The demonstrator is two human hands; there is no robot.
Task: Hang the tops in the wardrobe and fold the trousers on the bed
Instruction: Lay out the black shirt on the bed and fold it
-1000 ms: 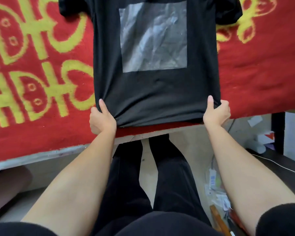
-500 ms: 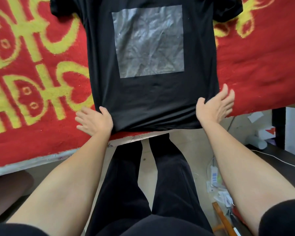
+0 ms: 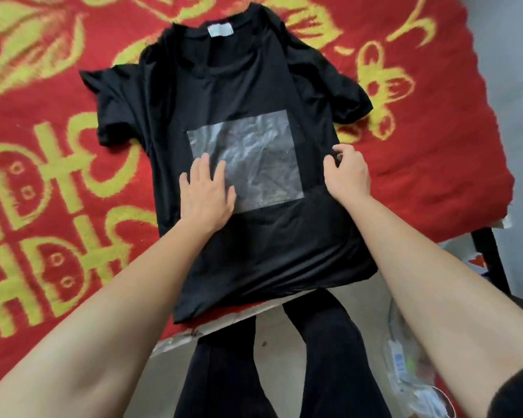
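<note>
Off the hem now, the left hand (image 3: 207,196), grip released, is smoothing the black T-shirt (image 3: 254,251); the right hand (image 3: 347,173) is pinching its edge. Hanging is still waiting.

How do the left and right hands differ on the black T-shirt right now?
The left hand lies flat, fingers straight, while the right hand has curled fingers in a grip on the fabric. The left hand overlaps the grey square print; the right hand sits at the side edge of the black T-shirt. Both touch it.
</note>
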